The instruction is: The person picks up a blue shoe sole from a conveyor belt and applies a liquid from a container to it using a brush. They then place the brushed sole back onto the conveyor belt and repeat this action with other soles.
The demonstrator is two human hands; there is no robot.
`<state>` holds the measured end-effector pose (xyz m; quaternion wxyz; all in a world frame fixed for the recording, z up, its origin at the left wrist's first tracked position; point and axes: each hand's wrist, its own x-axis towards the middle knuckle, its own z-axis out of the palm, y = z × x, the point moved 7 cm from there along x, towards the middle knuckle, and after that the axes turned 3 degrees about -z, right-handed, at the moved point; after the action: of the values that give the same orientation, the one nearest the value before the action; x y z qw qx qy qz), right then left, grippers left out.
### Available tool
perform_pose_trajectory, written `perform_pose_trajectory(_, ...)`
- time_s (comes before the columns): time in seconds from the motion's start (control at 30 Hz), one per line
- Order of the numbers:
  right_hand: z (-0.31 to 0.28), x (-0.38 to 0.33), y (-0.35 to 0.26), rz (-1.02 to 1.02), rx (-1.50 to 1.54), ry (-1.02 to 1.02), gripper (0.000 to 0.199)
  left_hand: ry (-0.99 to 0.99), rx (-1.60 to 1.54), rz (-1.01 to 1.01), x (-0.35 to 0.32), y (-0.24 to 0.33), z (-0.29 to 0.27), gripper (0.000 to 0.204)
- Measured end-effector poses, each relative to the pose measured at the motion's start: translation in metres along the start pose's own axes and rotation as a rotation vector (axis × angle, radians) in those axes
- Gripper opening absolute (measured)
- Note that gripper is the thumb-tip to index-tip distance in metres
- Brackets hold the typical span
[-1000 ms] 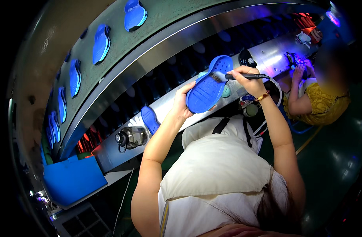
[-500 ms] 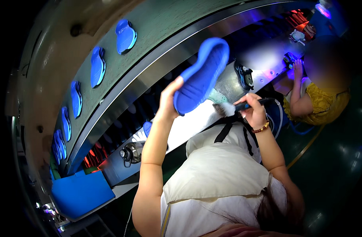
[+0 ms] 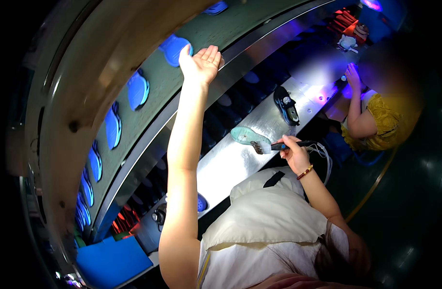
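My left hand (image 3: 200,66) reaches out over the green conveyor belt (image 3: 156,72), palm up with fingers stretched out. Its thumb overlaps the edge of a blue shoe sole (image 3: 174,49) lying on the belt; whether they touch I cannot tell. Held low over the metal workbench (image 3: 233,156), a brush with a dark handle (image 3: 300,144) is gripped in my right hand (image 3: 294,155). Its bristles (image 3: 260,147) are at the near end of a pale green sole-shaped piece (image 3: 245,134) on the bench. A black shoe-shaped object (image 3: 285,106) lies to the right of that piece.
Several blue soles, one of them here (image 3: 113,126), lie in a row along the belt. A metal rail (image 3: 158,126) edges it. A blue box (image 3: 112,262) stands at lower left, a dark-capped bottle (image 3: 159,215) nearby. To the right sits a co-worker in a yellow top (image 3: 386,115).
My left hand has moved up and away from the bench to the belt, and the blue sole has left it. My right hand has lowered slightly with the brush.
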<state>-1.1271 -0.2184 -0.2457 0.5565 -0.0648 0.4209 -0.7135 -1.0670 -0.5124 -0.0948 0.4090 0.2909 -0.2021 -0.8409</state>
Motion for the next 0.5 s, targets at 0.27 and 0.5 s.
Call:
perform_pose_trajectory(0.27,-0.006,0.015,-0.008,-0.031,-0.079,0.027,0.019,0.052,2.083,1.124,0.103,-0.012,0.074,0.069)
perform_pose_trajectory(0.5,-0.036,0.011,-0.001,-0.025,-0.125,0.074,0.022,0.103,2.250,0.717,0.167,-0.002,0.071,0.076)
